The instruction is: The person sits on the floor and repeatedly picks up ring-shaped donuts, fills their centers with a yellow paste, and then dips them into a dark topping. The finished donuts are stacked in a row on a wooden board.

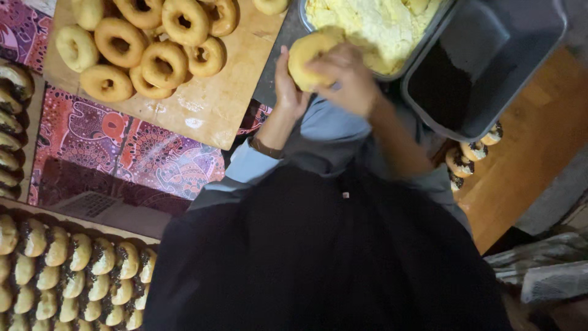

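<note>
Head view: a plain doughnut (pixel 309 55) is held between both hands at the near rim of the metal tray (pixel 401 70) of pale yellow shredded topping. The left hand (pixel 288 92) is cupped under it, fingers closed against its side; the right hand (pixel 349 76) is pressed over its top, fingers curled on it. A wooden board (pixel 208 110) stacked with plain doughnuts (pixel 144 46) is seen left of the tray, a dark tub (pixel 490 55) of chocolate sprinkles right of it. Rows of filled doughnuts (pixel 79 276) are noted far below-left of the tray
</note>
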